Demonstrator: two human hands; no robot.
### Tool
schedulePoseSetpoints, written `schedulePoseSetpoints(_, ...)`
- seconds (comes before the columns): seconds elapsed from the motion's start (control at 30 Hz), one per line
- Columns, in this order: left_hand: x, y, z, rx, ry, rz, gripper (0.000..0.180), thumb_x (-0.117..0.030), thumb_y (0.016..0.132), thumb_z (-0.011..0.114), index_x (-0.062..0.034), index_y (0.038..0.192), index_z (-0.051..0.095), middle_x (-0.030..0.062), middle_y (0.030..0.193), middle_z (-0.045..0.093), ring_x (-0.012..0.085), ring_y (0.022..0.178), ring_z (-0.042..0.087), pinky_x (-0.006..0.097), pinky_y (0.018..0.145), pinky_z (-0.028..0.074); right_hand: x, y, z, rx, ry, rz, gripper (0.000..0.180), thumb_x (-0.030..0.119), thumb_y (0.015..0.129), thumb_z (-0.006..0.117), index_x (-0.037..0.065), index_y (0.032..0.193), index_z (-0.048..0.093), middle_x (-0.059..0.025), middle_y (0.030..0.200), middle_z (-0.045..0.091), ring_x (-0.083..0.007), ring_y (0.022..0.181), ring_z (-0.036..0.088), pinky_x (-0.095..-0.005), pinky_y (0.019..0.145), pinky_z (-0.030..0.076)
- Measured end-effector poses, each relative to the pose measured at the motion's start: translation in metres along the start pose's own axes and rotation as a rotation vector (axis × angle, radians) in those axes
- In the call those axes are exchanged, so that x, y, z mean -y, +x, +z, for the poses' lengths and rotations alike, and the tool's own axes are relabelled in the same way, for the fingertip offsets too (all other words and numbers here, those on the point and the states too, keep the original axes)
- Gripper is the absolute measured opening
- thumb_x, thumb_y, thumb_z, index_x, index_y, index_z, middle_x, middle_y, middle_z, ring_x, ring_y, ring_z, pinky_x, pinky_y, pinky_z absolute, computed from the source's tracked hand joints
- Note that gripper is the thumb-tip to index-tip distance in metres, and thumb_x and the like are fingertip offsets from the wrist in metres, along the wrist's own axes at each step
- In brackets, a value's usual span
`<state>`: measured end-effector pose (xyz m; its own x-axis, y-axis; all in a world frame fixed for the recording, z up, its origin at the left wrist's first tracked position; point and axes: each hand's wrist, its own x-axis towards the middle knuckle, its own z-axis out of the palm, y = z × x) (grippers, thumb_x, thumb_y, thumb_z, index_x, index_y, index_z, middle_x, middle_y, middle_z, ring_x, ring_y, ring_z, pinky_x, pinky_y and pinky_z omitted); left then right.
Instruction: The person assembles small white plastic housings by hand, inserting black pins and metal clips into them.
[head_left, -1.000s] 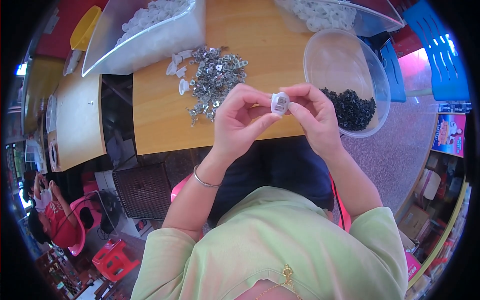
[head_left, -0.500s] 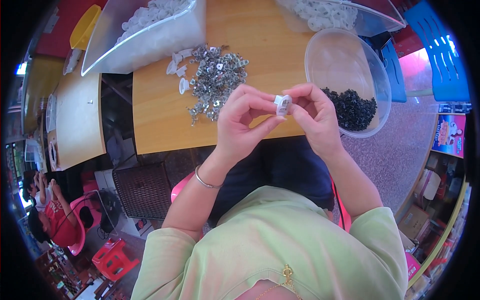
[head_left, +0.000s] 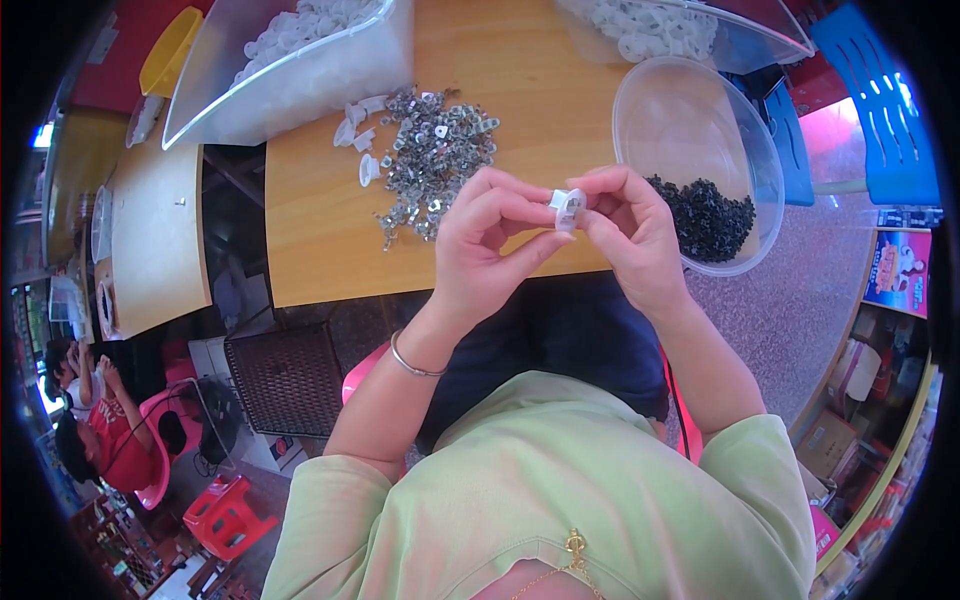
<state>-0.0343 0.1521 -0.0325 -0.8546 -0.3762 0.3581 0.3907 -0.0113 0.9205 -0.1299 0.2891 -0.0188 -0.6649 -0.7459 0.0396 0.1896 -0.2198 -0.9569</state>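
Over the table's near edge, a small round white plastic fitting [head_left: 569,209] is held between both hands. My left hand [head_left: 493,238] is closed, its fingertips and thumb pinching the fitting from the left. My right hand [head_left: 630,225] pinches it from the right with thumb and forefinger. Metal shows within the fitting's face, but its detail is too small to tell. Just beyond my left hand lies a loose pile of small shiny metal clips [head_left: 430,150]. A few white fittings [head_left: 369,170] lie beside the pile's left side. Small black pieces [head_left: 708,222] fill the near part of a round clear tub beyond my right hand.
The clear tub [head_left: 690,75] stands at the wooden table's [head_left: 540,90] right edge. Bins of white parts, one at far left [head_left: 300,110] and one at far right [head_left: 745,50], stand behind. A blue chair [head_left: 875,110] is on the right. Two people sit far left, near a red stool [head_left: 228,518].
Both hands stay almost in place around the white fitting, which has shifted very slightly to the right. The piles and containers look the same.
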Motion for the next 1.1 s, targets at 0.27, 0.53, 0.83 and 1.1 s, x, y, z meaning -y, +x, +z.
schedulePoseSetpoints(0.27, 0.0008, -0.0008, 0.0012, -0.001, 0.012, 0.017, 0.021, 0.01, 0.071, 0.07, 0.001, 0.089, 0.062, 0.0087, 0.101, 0.05, 0.0158, 0.094, 0.059, 0.028, 0.086, 0.054, 0.0006, -0.0006, -0.0003, 0.001, -0.029, -0.001, 0.021, -0.004, 0.083, 0.052, 0.0, 0.103, 0.055, -0.0025, 0.094, 0.058, -0.0065, 0.088, 0.055, -0.0212, 0.082, 0.045)
schedulePoseSetpoints(0.53, 0.0019, -0.0023, 0.0019, -0.009, 0.049, 0.031, 0.022, 0.01, 0.071, 0.07, -0.0004, 0.088, 0.063, 0.0085, 0.099, 0.05, 0.016, 0.093, 0.059, 0.027, 0.084, 0.054, -0.0009, -0.0012, 0.0004, -0.009, -0.023, -0.001, 0.02, -0.005, 0.083, 0.053, 0.001, 0.102, 0.055, -0.002, 0.093, 0.058, -0.0056, 0.086, 0.055, -0.0202, 0.08, 0.045)
schedulePoseSetpoints(0.83, 0.0036, -0.0027, -0.0006, 0.015, 0.133, 0.062, 0.021, 0.01, 0.071, 0.07, -0.0005, 0.087, 0.062, 0.0088, 0.1, 0.05, 0.0162, 0.093, 0.059, 0.027, 0.084, 0.053, -0.0009, -0.0011, 0.0018, -0.029, -0.021, 0.0, 0.02, -0.005, 0.083, 0.052, 0.0, 0.102, 0.055, -0.0022, 0.093, 0.058, -0.0055, 0.086, 0.055, -0.02, 0.079, 0.045)
schedulePoseSetpoints(1.1, 0.0006, 0.0011, -0.0028, -0.004, -0.055, -0.012, 0.017, 0.009, 0.077, 0.066, 0.003, 0.091, 0.058, 0.0101, 0.101, 0.052, 0.0159, 0.095, 0.058, 0.026, 0.081, 0.052, 0.0056, -0.0018, 0.0053, -0.03, -0.056, 0.023, 0.024, -0.002, 0.086, 0.053, 0.0, 0.109, 0.055, -0.0029, 0.095, 0.059, -0.0075, 0.09, 0.056, -0.0218, 0.083, 0.045)
